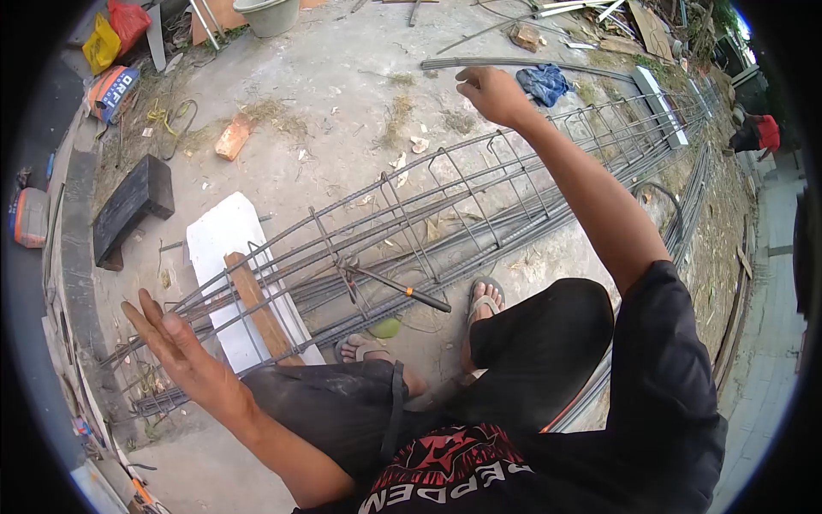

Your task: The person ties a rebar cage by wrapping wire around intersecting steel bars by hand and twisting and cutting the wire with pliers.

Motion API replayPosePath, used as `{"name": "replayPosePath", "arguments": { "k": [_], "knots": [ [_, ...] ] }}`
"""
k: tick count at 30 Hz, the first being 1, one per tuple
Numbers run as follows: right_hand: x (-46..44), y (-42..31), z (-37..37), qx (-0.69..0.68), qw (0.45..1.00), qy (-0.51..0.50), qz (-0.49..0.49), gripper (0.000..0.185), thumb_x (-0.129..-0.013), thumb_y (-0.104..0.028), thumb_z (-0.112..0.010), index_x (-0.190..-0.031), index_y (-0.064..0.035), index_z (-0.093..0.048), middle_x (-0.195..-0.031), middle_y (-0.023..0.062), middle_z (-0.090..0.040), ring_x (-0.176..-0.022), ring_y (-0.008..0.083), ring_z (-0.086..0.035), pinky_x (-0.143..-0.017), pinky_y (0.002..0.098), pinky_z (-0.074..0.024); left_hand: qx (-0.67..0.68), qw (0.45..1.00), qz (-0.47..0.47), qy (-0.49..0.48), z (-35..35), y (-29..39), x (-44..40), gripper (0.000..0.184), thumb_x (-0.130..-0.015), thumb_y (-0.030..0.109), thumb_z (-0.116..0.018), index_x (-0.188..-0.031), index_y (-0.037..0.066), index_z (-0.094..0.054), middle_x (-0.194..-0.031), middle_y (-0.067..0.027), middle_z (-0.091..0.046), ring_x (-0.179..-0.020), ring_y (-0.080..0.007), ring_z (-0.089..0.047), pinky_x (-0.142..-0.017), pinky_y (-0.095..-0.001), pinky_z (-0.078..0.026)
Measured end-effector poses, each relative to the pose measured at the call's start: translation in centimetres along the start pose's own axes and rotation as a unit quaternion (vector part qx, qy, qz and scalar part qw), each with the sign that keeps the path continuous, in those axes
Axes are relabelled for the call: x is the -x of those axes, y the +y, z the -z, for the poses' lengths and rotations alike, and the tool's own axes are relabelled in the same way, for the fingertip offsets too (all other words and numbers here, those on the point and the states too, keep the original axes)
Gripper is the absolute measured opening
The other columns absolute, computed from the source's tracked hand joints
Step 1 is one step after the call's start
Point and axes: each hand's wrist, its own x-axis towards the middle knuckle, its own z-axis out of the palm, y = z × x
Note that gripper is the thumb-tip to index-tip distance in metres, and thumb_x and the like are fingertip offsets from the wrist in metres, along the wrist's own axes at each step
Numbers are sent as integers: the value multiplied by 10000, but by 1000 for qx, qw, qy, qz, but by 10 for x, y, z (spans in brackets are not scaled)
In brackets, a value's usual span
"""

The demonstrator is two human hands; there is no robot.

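Observation:
A long rebar cage [385,206] of ribbed bars tied to stirrups stretches across the ground in front of my legs. My left hand [193,364] is raised over its near left end, fingers stretched out, holding nothing. Out beyond the far side of the cage, my right hand [497,96] hangs in the air with its fingers loosely curled; nothing shows in them. A pair of pincers [411,294] with dark handles and an orange band lies on the cage bars, away from both hands. A wooden block [255,300] and a white board [224,236] sit under the cage's left part.
A black block [133,210], a broken brick [234,137] and cement bags [111,92] are at the left. A bucket [267,15] stands at the back. Blue cloth [544,84] lies beyond the cage, near a white support [659,107]. Another person [758,134] bends at far right.

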Motion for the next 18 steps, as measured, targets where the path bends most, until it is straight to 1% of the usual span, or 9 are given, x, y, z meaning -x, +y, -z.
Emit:
{"name": "replayPosePath", "arguments": {
  "k": [3, 6, 8, 10, 12, 14, 15, 16, 18],
  "knots": [
    [-68, 85, -75, 13, 995, -41, -85, 292, -919, -267, -641, -1103, -100, -794, -1102, 215, -758, -1026, 407, -718, -939, 484, -563, -27, 992, 41, -114, -24, 8, 3, 853, -1019, 536, -575, -1613, -23, -325, -1511, -245, -528, -1434, -346, -486, -1159, -456, -403],
    [-110, 149, -158, 24, 981, -79, -176, 291, -894, -232, -624, -1102, -145, -807, -1143, 215, -751, -1060, 404, -717, -950, 475, -567, -49, 954, 103, -276, -46, 20, 5, 928, -956, 556, -641, -1603, -37, -339, -1411, -272, -609, -1364, -330, -569, -1129, -453, -435],
    [-126, 166, -195, 56, 976, -117, -176, 309, -890, -222, -616, -1111, -115, -803, -1158, 215, -748, -1098, 406, -709, -973, 465, -561, -76, 954, 142, -252, -60, 27, 1, 996, -913, 615, -679, -1589, -43, -360, -1359, -257, -648, -1299, -328, -622, -1094, -444, -470],
    [-143, 205, -246, 62, 987, -114, -98, 339, -883, -200, -605, -1141, -72, -783, -1173, 223, -742, -1137, 403, -698, -998, 468, -550, -29, 939, 161, -304, -72, 43, -6, 915, -999, 557, -646, -1622, -16, -297, -1462, -274, -576, -1404, -372, -527, -1170, -486, -381],
    [-163, 223, -275, 65, 977, -177, -102, 399, -866, -177, -604, -1216, -52, -749, -1232, 226, -724, -1187, 393, -681, -1032, 460, -534, -15, 941, 182, -286, -82, 42, -7, 905, -994, 476, -697, -1614, -48, -295, -1447, -288, -582, -1368, -366, -564, -1148, -450, -413],
    [-178, 257, -323, 182, 918, -345, -71, 450, -863, -168, -594, -1282, -59, -718, -1287, 230, -703, -1214, 401, -667, -1057, 453, -521, -52, 934, 203, -290, -89, 43, -12, 876, -997, 465, -692, -1600, -54, -326, -1409, -295, -609, -1335, -375, -593, -1124, -459, -446],
    [-174, 251, -329, 148, 932, -284, -170, 447, -873, -192, -591, -1277, -50, -718, -1321, 219, -693, -1238, 414, -653, -1066, 458, -508, -60, 932, 207, -290, -95, 39, -16, 876, -997, 465, -692, -1600, -54, -326, -1409, -295, -609, -1335, -375, -593, -1124, -459, -446],
    [-169, 230, -317, 141, 941, -237, -197, 428, -881, -212, -601, -1249, -31, -721, -1313, 216, -699, -1254, 406, -648, -1050, 482, -507, -44, 945, 175, -273, -104, 33, -19, 886, -989, 472, -698, -1594, -63, -333, -1390, -301, -619, -1316, -380, -607, -1111, -461, -462],
    [-162, 183, -282, 147, 933, -252, -212, 402, -870, -242, -653, -1218, -64, -745, -1304, 187, -715, -1244, 362, -666, -1017, 500, -518, -36, 960, 152, -232, -109, 32, -19, 928, -963, 497, -718, -1571, -99, -348, -1347, -325, -636, -1263, -400, -646, -1070, -463, -507]
  ]
}}
